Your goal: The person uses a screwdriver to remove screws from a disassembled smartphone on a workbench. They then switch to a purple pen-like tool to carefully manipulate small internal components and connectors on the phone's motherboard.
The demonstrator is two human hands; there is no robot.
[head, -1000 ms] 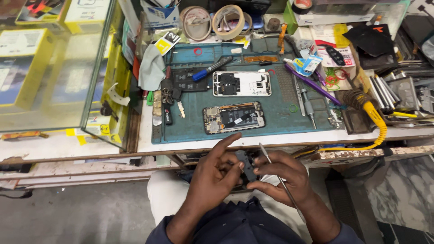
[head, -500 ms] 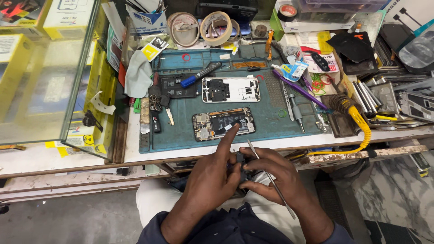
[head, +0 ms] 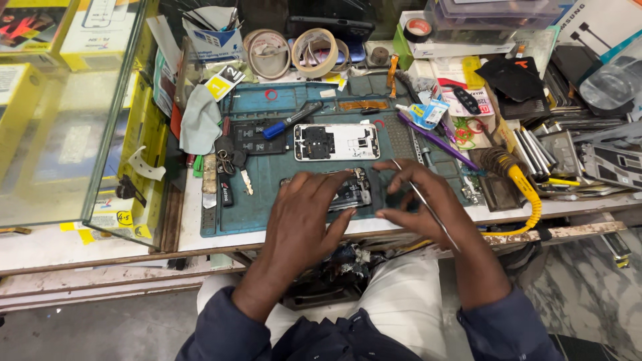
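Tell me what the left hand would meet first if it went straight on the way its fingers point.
The left hand points up and right across the mat, its fingers on the opened phone. Straight on, it would likely meet the white phone back panel next, though depth is unclear.

both hands (head: 361,214) have risen from the lap onto the opened phone (head: 348,190).

Matt rubbery mat (head: 281,180), shiny metal tweezers (head: 428,207)

A cluttered workbench (head: 93,244) ran across the view. A glass case (head: 73,120) with yellow boxes stood at nine o'clock. Grey floor (head: 100,334) lay at seven, marbled tile (head: 595,294) at four. Light was bright and even.
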